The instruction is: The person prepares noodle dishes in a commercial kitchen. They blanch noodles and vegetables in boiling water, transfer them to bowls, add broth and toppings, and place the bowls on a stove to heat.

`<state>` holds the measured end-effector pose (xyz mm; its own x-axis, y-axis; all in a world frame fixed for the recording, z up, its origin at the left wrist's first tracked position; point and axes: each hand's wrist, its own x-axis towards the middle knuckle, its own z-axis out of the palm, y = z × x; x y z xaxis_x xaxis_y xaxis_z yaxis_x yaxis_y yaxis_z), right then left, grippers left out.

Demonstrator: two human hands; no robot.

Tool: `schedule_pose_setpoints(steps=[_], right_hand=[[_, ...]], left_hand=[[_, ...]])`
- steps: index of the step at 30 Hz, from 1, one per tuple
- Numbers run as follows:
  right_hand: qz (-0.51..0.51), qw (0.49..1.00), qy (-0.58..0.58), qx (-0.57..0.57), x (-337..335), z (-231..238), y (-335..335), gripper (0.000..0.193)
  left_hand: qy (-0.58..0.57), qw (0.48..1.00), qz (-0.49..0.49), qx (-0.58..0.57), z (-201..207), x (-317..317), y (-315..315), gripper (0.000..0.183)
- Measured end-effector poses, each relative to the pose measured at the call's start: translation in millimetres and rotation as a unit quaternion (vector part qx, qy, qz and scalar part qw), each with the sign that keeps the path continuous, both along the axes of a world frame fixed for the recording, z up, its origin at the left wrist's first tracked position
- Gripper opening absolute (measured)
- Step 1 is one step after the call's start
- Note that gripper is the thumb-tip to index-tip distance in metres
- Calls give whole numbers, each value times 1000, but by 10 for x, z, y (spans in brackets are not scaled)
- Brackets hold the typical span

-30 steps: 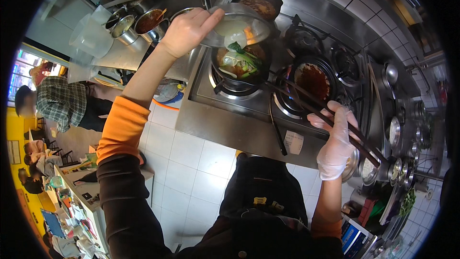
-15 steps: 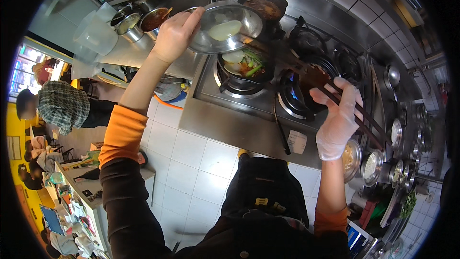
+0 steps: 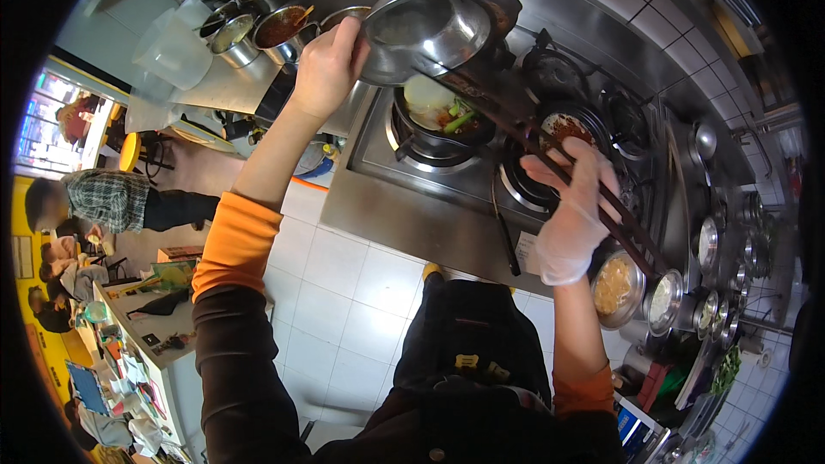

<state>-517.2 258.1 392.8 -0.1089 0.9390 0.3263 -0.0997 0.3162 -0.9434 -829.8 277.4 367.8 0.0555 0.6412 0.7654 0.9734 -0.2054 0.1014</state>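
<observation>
My left hand (image 3: 328, 69) grips the rim of a shiny metal bowl (image 3: 423, 30), tilted over a black pot (image 3: 468, 133) on the front left burner. Pale translucent slices (image 3: 427, 96) lie at the pot's left side, beside green vegetable pieces (image 3: 460, 114) and reddish sauce. In a clear plastic glove, my right hand (image 3: 574, 215) holds long dark chopsticks (image 3: 550, 155). Their tips reach toward the bowl's lower edge and the slices. Just beyond my right hand is another black pot (image 3: 601, 125) with red seasoning in it.
A dark pot (image 3: 507, 13) of cooked food stands behind the bowl. Metal containers of sauce (image 3: 282, 27) are at the far left. Bowls of ingredients (image 3: 617, 290) line the right side. A black handle (image 3: 507, 241) sticks out over the counter's front edge. A person (image 3: 112, 198) stands at left.
The metal bowl has tipped further, and the pale slices that lay in it are now out, with more in the pot. The chopsticks have swung toward the bowl and pot.
</observation>
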Motion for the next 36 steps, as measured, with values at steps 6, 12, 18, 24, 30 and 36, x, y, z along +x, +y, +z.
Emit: schedule_pose_setpoints(steps=[6,12,18,24,30,36], right_hand=[[-41,995,16,-91,86,16,-70,24],[-110,990,67,-59,446,100,-167,32],[-102,987,76,-94,838,283,-161,47],[36,962,248,-106,1757,434,-93,35],[-184,960,211,-3,3213,560,-203,29],[-234,967,63,-79,4548,391,-877,32]], left_hand=[[24,999,27,17,4,-33,-121,22],[-192,963,177,69,-194,-192,-541,20],[-606,772,184,56,-879,89,-1436,16],[-696,678,232,-44,-1708,948,-2202,17],[-710,659,234,-86,-2016,1357,-2261,18],[-685,641,266,-220,-1920,2551,-2367,40]])
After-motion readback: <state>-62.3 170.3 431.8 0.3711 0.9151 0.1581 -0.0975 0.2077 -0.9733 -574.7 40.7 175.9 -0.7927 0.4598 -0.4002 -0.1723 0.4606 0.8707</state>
